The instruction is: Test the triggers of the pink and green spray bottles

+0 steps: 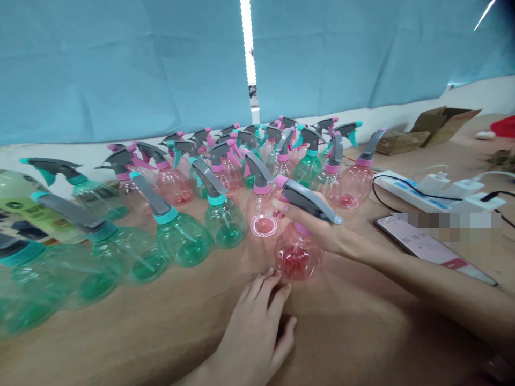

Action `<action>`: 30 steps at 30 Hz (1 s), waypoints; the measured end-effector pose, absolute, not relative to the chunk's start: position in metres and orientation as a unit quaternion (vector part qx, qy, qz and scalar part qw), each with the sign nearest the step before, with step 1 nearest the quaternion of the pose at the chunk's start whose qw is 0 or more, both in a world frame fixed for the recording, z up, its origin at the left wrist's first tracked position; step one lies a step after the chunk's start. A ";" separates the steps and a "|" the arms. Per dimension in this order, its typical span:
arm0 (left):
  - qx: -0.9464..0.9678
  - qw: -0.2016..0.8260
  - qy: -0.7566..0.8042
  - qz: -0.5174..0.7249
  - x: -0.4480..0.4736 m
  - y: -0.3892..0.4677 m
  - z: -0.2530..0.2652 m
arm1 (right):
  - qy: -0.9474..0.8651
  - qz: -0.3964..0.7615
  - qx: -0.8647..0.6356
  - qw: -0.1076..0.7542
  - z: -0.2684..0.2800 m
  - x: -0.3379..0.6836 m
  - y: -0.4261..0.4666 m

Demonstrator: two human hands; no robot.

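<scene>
While right hand (pixel 319 224) holds one pink bottle (pixel 295 260), one phone (pixel 427 245) nearby

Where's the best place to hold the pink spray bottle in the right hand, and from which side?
I'd take the pink spray bottle by its narrow neck, just below the gray spray head, coming from the right, as the right hand does. The round body swells much wider beneath, so the neck probably suits fingers better. Another pink bottle stands close on the left.
</scene>
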State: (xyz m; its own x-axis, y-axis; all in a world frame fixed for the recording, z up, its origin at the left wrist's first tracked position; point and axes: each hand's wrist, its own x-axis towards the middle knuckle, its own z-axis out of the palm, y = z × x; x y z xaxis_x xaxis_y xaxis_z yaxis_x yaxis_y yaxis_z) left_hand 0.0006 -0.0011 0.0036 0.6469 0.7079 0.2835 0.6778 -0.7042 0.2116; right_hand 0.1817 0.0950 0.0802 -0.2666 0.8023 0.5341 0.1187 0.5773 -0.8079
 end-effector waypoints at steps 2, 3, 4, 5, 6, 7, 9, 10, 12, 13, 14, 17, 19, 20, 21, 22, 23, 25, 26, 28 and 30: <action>0.907 0.046 0.382 0.171 0.001 -0.001 0.004 | -0.719 0.337 -0.327 0.513 0.080 0.183 0.094; 0.908 0.047 0.380 0.170 0.001 -0.001 0.004 | -0.717 0.338 -0.327 0.514 0.079 0.183 0.094; 0.909 0.047 0.379 0.170 0.001 0.000 0.005 | -0.717 0.338 -0.325 0.516 0.079 0.184 0.094; 0.909 0.046 0.378 0.170 0.001 0.000 0.005 | -0.717 0.337 -0.323 0.517 0.079 0.184 0.094; 0.909 0.045 0.377 0.170 0.001 0.000 0.005 | -0.720 0.336 -0.320 0.517 0.078 0.184 0.095; 0.909 0.044 0.377 0.170 0.001 0.000 0.005 | -0.722 0.334 -0.316 0.517 0.079 0.184 0.095; 0.909 0.040 0.378 0.171 0.001 -0.001 0.005 | -0.724 0.335 -0.305 0.520 0.079 0.183 0.096; 0.909 0.038 0.378 0.172 0.001 -0.001 0.005 | -0.724 0.337 -0.299 0.522 0.080 0.183 0.096; 0.908 0.035 0.380 0.172 0.001 -0.001 0.004 | -0.719 0.346 -0.292 0.527 0.081 0.181 0.095; 0.908 0.035 0.380 0.173 0.001 -0.001 0.004 | -0.714 0.350 -0.294 0.531 0.080 0.181 0.095; 0.908 0.034 0.380 0.172 0.001 -0.001 0.004 | -0.707 0.352 -0.298 0.536 0.080 0.180 0.094; 0.909 0.032 0.378 0.171 0.000 0.000 0.003 | -0.694 0.356 -0.313 0.543 0.077 0.180 0.095; 0.909 0.033 0.377 0.174 0.000 0.000 0.003 | -0.693 0.358 -0.316 0.540 0.075 0.180 0.096; 0.909 0.033 0.377 0.176 0.000 0.000 0.003 | -0.693 0.359 -0.317 0.539 0.075 0.180 0.096; 0.908 0.033 0.378 0.178 0.000 -0.001 0.004 | -0.693 0.360 -0.316 0.539 0.074 0.180 0.096; 0.907 0.034 0.379 0.178 0.000 -0.001 0.004 | -0.692 0.362 -0.313 0.540 0.074 0.180 0.097; 0.907 0.035 0.380 0.178 0.000 -0.001 0.004 | -0.691 0.364 -0.311 0.542 0.074 0.180 0.097; 0.908 0.036 0.379 0.176 0.001 -0.001 0.004 | -0.688 0.367 -0.312 0.543 0.074 0.180 0.097; 0.908 0.036 0.379 0.175 0.001 -0.001 0.004 | -0.687 0.367 -0.313 0.544 0.074 0.180 0.097; 0.908 0.037 0.378 0.178 0.000 -0.001 0.004 | -0.687 0.365 -0.314 0.545 0.073 0.180 0.097; 0.907 0.038 0.379 0.182 0.000 0.000 0.004 | -0.688 0.364 -0.311 0.545 0.073 0.180 0.097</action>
